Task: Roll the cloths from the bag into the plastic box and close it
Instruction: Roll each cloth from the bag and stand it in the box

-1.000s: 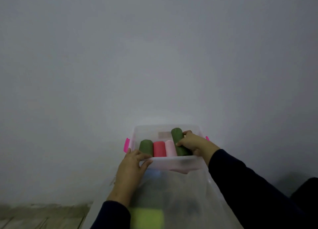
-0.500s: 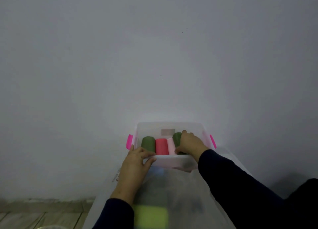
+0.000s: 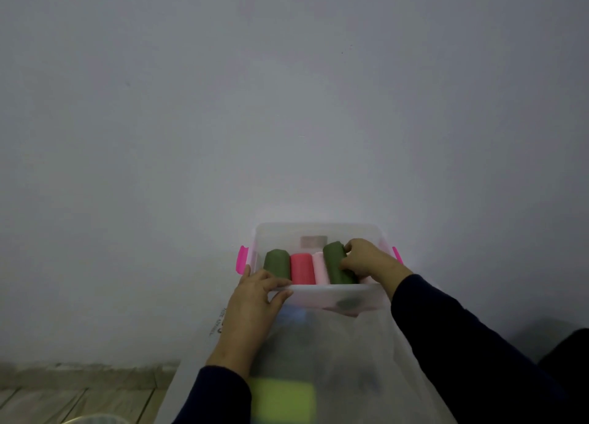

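A clear plastic box (image 3: 318, 230) with pink side latches (image 3: 241, 259) stands against the wall. Inside lie rolled cloths side by side: a dark green roll (image 3: 276, 264) at the left, a red roll (image 3: 301, 268), a pale pink roll (image 3: 320, 269), and a second dark green roll (image 3: 334, 264) tilted on top at the right. My right hand (image 3: 366, 259) grips that second green roll inside the box. My left hand (image 3: 255, 299) holds the box's near rim at its left corner. A translucent plastic bag (image 3: 334, 360) lies in front, with a yellow-green cloth (image 3: 282, 399) inside it.
A plain grey-white wall fills the view behind the box. Wooden floorboards (image 3: 79, 388) show at the lower left. The rounded rim of a pale object (image 3: 89, 419) sits at the bottom left edge. A dark shape (image 3: 567, 347) lies at the far right.
My right hand first pushed the second green roll down among the others, then drew it up again so it lies tilted on top. My left hand stayed on the rim.
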